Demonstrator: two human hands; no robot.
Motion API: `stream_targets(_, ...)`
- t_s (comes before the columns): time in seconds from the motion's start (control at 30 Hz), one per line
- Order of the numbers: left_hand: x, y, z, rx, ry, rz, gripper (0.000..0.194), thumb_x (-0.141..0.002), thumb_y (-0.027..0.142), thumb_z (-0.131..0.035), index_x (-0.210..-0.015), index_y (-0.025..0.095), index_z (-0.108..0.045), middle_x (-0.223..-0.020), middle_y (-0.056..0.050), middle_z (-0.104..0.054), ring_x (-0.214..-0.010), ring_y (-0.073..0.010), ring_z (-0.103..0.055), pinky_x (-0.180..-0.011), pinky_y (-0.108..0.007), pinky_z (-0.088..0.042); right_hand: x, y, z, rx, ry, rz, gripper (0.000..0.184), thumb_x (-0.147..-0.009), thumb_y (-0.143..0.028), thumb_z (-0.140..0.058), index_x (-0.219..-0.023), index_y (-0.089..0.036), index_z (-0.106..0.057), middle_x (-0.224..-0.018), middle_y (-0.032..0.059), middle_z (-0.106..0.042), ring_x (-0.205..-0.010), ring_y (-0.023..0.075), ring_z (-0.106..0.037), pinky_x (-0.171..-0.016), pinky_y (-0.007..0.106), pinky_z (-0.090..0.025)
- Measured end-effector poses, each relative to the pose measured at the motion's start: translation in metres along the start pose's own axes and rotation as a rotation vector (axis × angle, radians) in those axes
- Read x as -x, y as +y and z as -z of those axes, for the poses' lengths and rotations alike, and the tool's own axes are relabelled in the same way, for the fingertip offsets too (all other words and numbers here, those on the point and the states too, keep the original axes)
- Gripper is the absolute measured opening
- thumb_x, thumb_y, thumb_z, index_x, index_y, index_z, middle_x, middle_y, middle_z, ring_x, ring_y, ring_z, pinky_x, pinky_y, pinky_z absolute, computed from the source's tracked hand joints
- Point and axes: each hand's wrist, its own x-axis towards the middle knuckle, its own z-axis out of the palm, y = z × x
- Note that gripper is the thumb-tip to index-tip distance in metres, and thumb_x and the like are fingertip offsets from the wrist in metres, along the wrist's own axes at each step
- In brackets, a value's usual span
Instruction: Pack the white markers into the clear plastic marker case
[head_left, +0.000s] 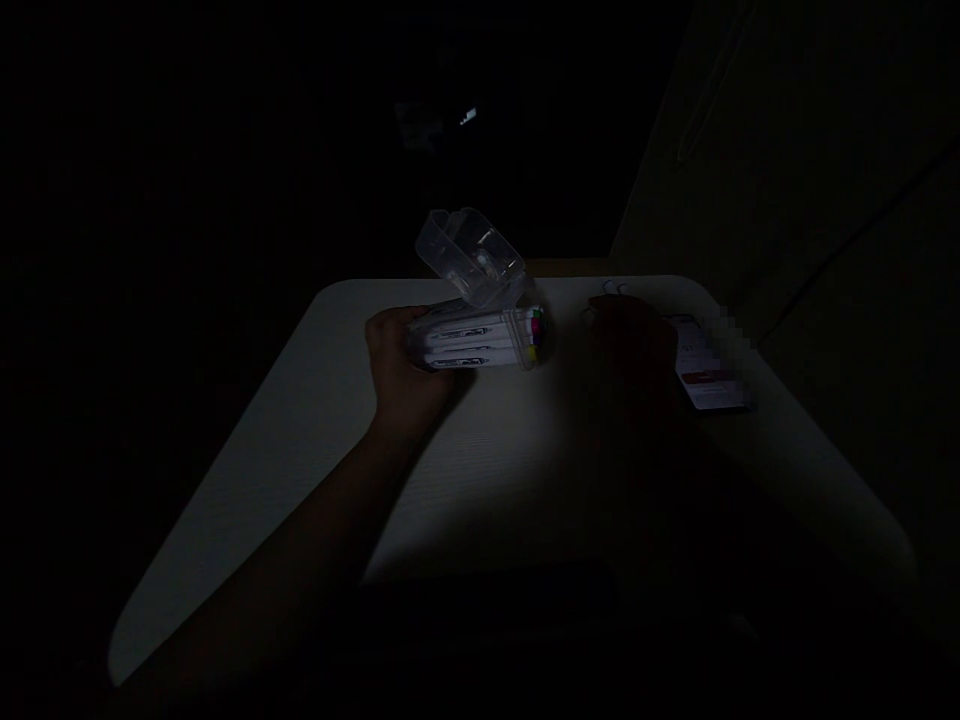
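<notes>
My left hand is wrapped round the base end of a clear plastic marker case, which is tilted on its side above the table. Its hinged lid stands open, swung up and back. Inside lie several white-barrelled markers with dark print; green, magenta and yellow ends show at the right-hand opening. My right hand is in deep shadow to the right of the case, apart from it. Darkness hides its fingers, so I cannot make out whether they hold anything.
A lit phone lies on the white table, just right of my right hand. Two small curved pale shapes show near the far edge. A dark cable runs at the right. The surroundings are very dark.
</notes>
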Motion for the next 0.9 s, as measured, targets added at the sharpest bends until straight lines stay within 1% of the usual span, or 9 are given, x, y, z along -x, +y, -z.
stream_targets(0.07, -0.001, -0.001, 0.0, 0.002, -0.007, -0.004, 0.071, -0.049, 0.01, -0.081, -0.113, 0.022, -0.054, -0.117, -0.01, -0.055, -0.117, -0.0324, -0.057, -0.105, -0.053, -0.048, -0.005, 0.002, 0.003, 0.154, -0.054, -0.02, 0.03, -0.09, -0.024, -0.048, -0.104, -0.02, -0.073, -0.098, 0.0067, -0.076, -0.086, 0.0191, -0.069, -0.08, 0.035, -0.056)
stream_targets(0.2, -0.001, -0.002, 0.0, 0.001, -0.018, 0.011, 0.071, -0.049, 0.011, -0.081, -0.113, 0.022, -0.053, -0.117, -0.009, -0.055, -0.118, -0.0325, -0.057, -0.105, -0.053, -0.048, -0.009, -0.01, 0.008, 0.616, -0.35, -0.037, 0.036, -0.09, -0.02, -0.049, -0.115, -0.015, -0.074, -0.122, 0.0164, -0.073, -0.114, 0.0299, -0.067, -0.102, 0.045, -0.051)
stream_targets(0.27, -0.001, -0.002, 0.0, 0.009, -0.017, 0.01, 0.07, -0.049, 0.012, -0.082, -0.112, 0.022, -0.054, -0.118, -0.01, -0.055, -0.118, -0.0323, -0.057, -0.104, -0.053, -0.049, -0.008, -0.015, 0.008, 0.798, -0.492, -0.005, 0.039, -0.093, -0.023, -0.047, -0.12, -0.012, -0.073, -0.127, 0.0203, -0.07, -0.12, 0.0346, -0.064, -0.105, 0.049, -0.048)
stream_targets(0.33, 0.0, -0.001, 0.0, 0.012, -0.02, 0.015, 0.069, -0.05, 0.013, -0.083, -0.112, 0.023, -0.054, -0.118, -0.009, -0.055, -0.118, -0.0321, -0.057, -0.103, -0.052, -0.05, -0.006, -0.016, 0.007, 0.887, -0.564, 0.018, 0.04, -0.095, -0.024, -0.044, -0.121, -0.01, -0.072, -0.128, 0.0224, -0.069, -0.121, 0.0363, -0.063, -0.103, 0.05, -0.049)
stream_targets(0.43, 0.0, 0.0, 0.0, 0.005, -0.016, 0.032, 0.069, -0.053, 0.012, -0.083, -0.114, 0.025, -0.053, -0.117, -0.009, -0.055, -0.117, -0.0318, -0.058, -0.103, -0.052, -0.05, -0.002, -0.012, 0.005, 0.89, -0.572, 0.031, 0.04, -0.096, -0.023, -0.043, -0.121, -0.01, -0.071, -0.129, 0.0225, -0.068, -0.119, 0.0352, -0.063, -0.1, 0.049, -0.05)
stream_targets(0.57, 0.0, -0.001, -0.001, -0.012, -0.013, 0.049, 0.07, -0.053, 0.012, -0.084, -0.114, 0.025, -0.053, -0.118, -0.009, -0.055, -0.118, -0.032, -0.057, -0.104, -0.053, -0.05, 0.0, -0.007, 0.004, 0.863, -0.55, 0.039, 0.04, -0.094, -0.023, -0.044, -0.122, -0.013, -0.07, -0.132, 0.0198, -0.066, -0.12, 0.034, -0.06, -0.1, 0.047, -0.049)
stream_targets(0.7, 0.0, -0.002, -0.001, -0.01, -0.022, 0.054, 0.072, -0.051, 0.012, -0.086, -0.113, 0.026, -0.053, -0.118, -0.009, -0.055, -0.118, -0.0322, -0.056, -0.104, -0.054, -0.049, 0.0, -0.006, 0.006, 0.893, -0.577, 0.049, 0.041, -0.094, -0.019, -0.042, -0.123, -0.013, -0.07, -0.133, 0.0201, -0.065, -0.122, 0.0347, -0.058, -0.102, 0.047, -0.047)
stream_targets(0.8, 0.001, -0.003, -0.001, 0.0, -0.018, 0.053, 0.072, -0.051, 0.011, -0.085, -0.114, 0.026, -0.053, -0.119, -0.008, -0.054, -0.118, -0.0318, -0.056, -0.104, -0.054, -0.05, -0.001, -0.005, 0.007, 0.836, -0.597, 0.107, 0.039, -0.092, -0.016, -0.046, -0.122, -0.013, -0.071, -0.138, 0.0191, -0.063, -0.124, 0.0333, -0.058, -0.107, 0.046, -0.045)
stream_targets(0.9, 0.001, -0.004, -0.001, 0.011, -0.008, 0.018, 0.072, -0.05, 0.007, -0.084, -0.113, 0.025, -0.053, -0.119, -0.009, -0.053, -0.119, -0.0315, -0.057, -0.104, -0.053, -0.049, 0.0, -0.005, 0.005, 0.765, -0.613, 0.102, 0.04, -0.089, -0.014, -0.05, -0.123, -0.014, -0.071, -0.136, 0.0161, -0.065, -0.121, 0.0304, -0.061, -0.106, 0.042, -0.047)
